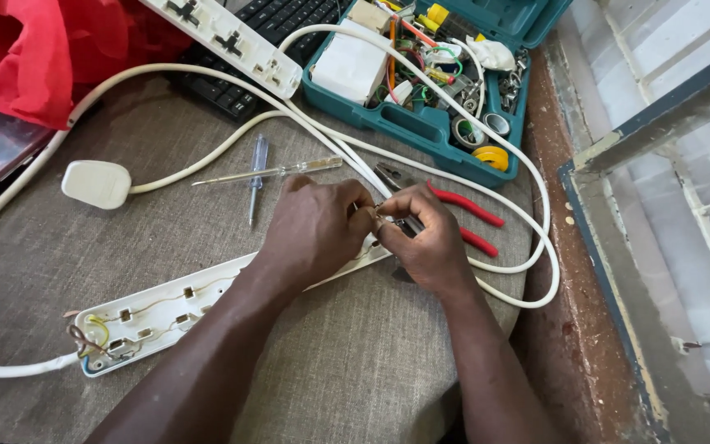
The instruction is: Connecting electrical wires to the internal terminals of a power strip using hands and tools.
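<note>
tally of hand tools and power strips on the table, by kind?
Screwdrivers: 2, a clear-handled one and a blue-handled one
Pliers: 1, red-handled, beside the right hand
Power strips: 2, an opened one under the left hand and a closed one
Total: 5
</note>
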